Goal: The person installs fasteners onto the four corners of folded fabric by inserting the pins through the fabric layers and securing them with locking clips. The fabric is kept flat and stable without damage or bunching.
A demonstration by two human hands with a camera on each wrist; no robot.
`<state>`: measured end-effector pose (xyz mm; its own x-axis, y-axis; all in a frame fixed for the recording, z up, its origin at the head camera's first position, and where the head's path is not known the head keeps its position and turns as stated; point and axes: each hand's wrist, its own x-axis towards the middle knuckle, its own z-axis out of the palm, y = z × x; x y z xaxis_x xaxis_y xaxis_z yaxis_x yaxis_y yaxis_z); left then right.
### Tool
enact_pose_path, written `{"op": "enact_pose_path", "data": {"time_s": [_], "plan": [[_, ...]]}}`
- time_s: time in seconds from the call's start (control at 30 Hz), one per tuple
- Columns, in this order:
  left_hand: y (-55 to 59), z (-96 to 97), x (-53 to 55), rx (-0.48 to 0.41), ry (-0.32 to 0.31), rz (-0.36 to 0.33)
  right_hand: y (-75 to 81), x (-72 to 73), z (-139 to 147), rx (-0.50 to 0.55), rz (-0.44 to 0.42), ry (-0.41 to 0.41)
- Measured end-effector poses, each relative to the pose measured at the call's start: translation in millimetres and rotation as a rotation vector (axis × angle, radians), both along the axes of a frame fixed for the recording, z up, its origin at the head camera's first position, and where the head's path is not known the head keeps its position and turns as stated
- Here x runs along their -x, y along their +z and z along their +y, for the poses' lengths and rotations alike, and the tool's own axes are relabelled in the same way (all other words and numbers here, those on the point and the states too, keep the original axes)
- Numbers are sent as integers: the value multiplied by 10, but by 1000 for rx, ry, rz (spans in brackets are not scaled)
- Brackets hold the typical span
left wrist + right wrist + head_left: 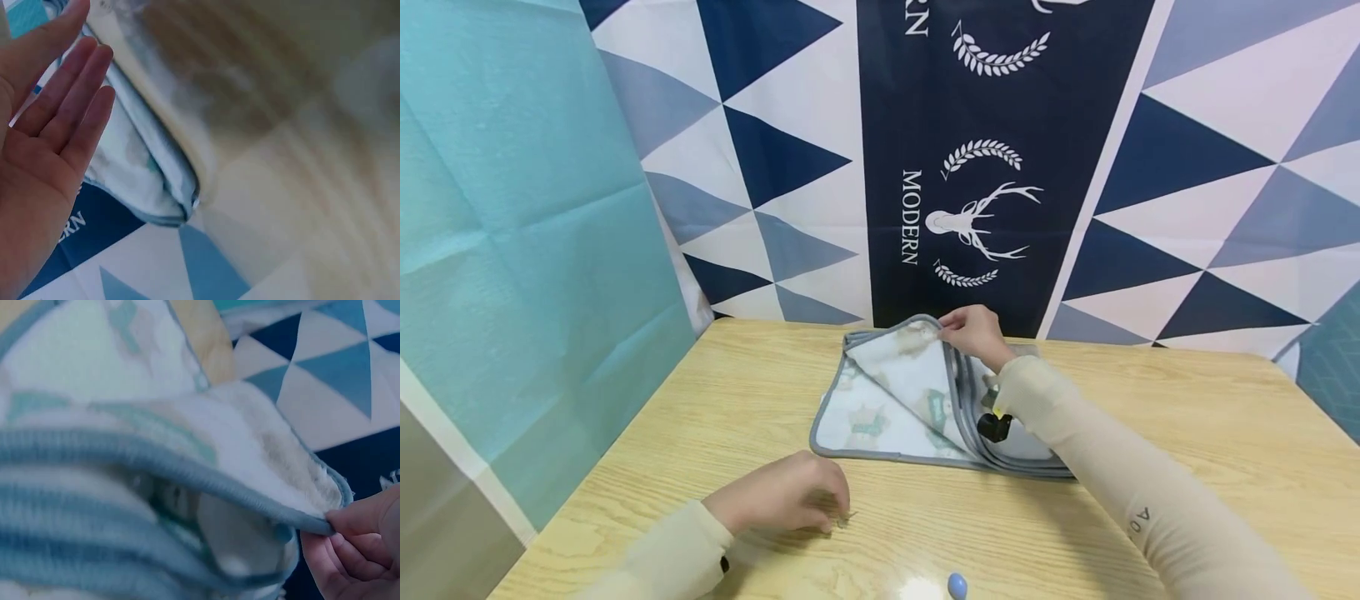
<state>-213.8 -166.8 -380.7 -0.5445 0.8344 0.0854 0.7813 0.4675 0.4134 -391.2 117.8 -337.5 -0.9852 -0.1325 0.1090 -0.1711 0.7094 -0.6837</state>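
A folded white baby blanket with grey edging and a print of pale animals lies on the wooden table. At its back edge my right hand pinches the corner of the top layer, lifted and turned back to the left. In the right wrist view, the thumb and fingers of the right hand grip the edging, and the layers gape beneath. My left hand hovers low over the table in front of the blanket, fingers bent loosely downward. The left wrist view shows the left palm bare, its fingers relaxed and holding nothing.
A small blue oval thing lies near the front of the wooden table. Behind the table hangs a patterned cloth with triangles and a deer print. A turquoise sheet hangs along the left side.
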Motion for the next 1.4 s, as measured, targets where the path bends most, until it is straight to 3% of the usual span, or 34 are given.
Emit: {"op": "enact_pose_path", "data": {"time_s": [0.17, 0.27, 0.5, 0.6, 0.73, 0.87, 1.0, 1.13, 1.3, 1.4], "plan": [[-104, 30, -55, -22, -2, -17, -91, 40, 81, 16, -76, -40], [-130, 38, -61, -26, 10, 15, -117, 37, 95, 30, -79, -47], [-129, 30, -65, -1, 24, 46, -61, -51, -5, -19, 33, -14], [-109, 17, -69, 0, 36, 34, -5, -120, -121, -28, 110, 62], [-63, -7, -51, -4, 47, 22, 30, -260, -325, -102, 213, 225], [-18, -43, -19, -21, 42, 40, -30, -486, -550, -283, 235, 521], [22, -95, 1, -47, 56, 70, -137, -724, -725, -400, 170, 792], [63, -144, 2, -68, 82, 99, -241, -861, -839, -455, 162, 896], [107, -187, 12, -95, 115, 127, -363, -927, -941, -549, 265, 975], [120, -206, 25, -110, 129, 137, -417, -957, -1011, -608, 340, 966]]}}
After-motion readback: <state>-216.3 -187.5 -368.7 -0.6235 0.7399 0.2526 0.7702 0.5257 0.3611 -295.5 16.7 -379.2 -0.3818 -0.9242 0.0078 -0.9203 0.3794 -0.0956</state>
